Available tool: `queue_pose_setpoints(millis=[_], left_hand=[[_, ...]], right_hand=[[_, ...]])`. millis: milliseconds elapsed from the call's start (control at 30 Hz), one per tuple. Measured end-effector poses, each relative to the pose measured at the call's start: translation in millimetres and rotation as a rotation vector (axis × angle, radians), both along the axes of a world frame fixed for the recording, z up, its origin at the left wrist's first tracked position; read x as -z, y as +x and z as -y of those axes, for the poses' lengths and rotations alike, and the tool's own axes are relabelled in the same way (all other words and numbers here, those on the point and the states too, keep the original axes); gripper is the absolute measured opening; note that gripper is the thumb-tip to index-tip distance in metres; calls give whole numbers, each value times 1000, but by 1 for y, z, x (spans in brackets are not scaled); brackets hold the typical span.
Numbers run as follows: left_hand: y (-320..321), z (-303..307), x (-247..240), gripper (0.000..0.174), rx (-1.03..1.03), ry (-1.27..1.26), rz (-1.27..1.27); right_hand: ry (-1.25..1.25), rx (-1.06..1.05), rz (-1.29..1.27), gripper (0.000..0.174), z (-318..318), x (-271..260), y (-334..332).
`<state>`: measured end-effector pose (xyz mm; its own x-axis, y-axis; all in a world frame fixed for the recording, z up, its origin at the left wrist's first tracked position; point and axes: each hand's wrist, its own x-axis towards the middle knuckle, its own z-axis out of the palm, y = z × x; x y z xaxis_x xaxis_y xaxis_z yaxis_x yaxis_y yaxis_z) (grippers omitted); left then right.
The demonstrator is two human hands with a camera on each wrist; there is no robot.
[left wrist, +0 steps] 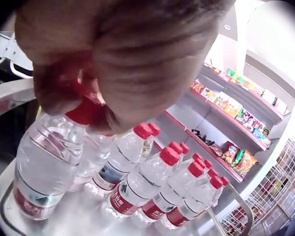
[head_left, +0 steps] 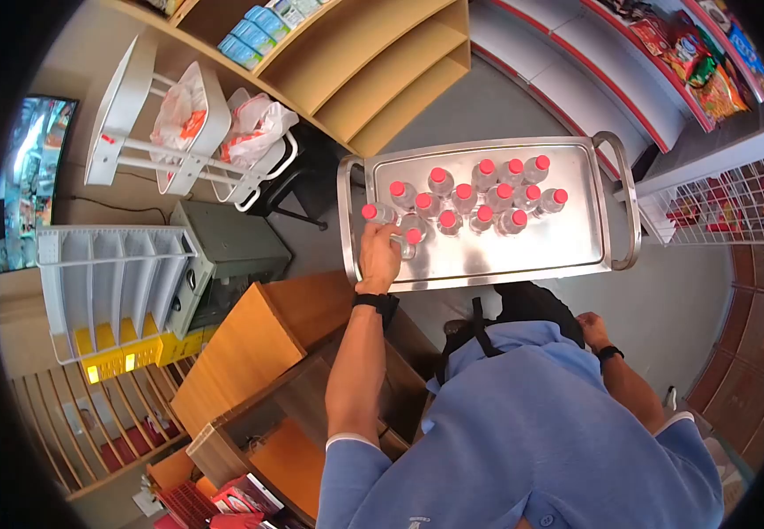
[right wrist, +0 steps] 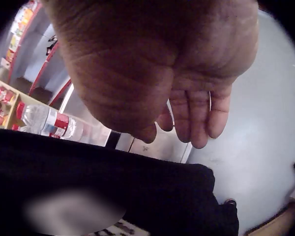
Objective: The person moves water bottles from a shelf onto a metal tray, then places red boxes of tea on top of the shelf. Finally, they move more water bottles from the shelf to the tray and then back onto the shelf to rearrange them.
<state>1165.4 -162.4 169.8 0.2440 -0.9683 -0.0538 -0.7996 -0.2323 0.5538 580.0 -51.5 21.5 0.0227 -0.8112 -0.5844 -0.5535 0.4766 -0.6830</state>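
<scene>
A clear water bottle with a red cap [left wrist: 44, 167] stands at the near left of a shiny metal tray [head_left: 567, 242] with raised end handles. My left hand [head_left: 380, 257] reaches over the tray's left end and pinches this bottle by its cap; the fingers partly cover the cap in the left wrist view. Several matching bottles [left wrist: 137, 189] stand upright in a cluster to its right, with red-and-white labels. My right hand [right wrist: 157, 73] hangs low beside my body with fingers loosely extended, holding nothing, away from the tray.
Wooden shelves [head_left: 382, 70] stand beyond the tray, and red-edged store shelves [head_left: 576, 70] with snack packets are at the far right. A white wire basket [head_left: 717, 203] lies beyond the right handle. On the left are a grey safe-like box [head_left: 223, 234] and a wooden counter [head_left: 241, 353].
</scene>
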Motion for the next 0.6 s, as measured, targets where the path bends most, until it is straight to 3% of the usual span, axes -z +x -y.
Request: queue_pose_setpoints(millis=[233, 367, 433, 600], left_hand=[[-9, 3, 7, 38, -160, -164, -21], [-3, -13, 22, 39, -168, -209, -36], [-2, -26, 28, 54, -132, -185, -70], [-39, -54, 26, 77, -292, -230, -50]], right_hand=[[179, 122, -56, 24, -33, -12, -6], [97, 82, -76, 25, -46, 28, -21], [-54, 22, -43, 26, -51, 56, -31], [14, 38, 5, 23, -15, 39, -15]])
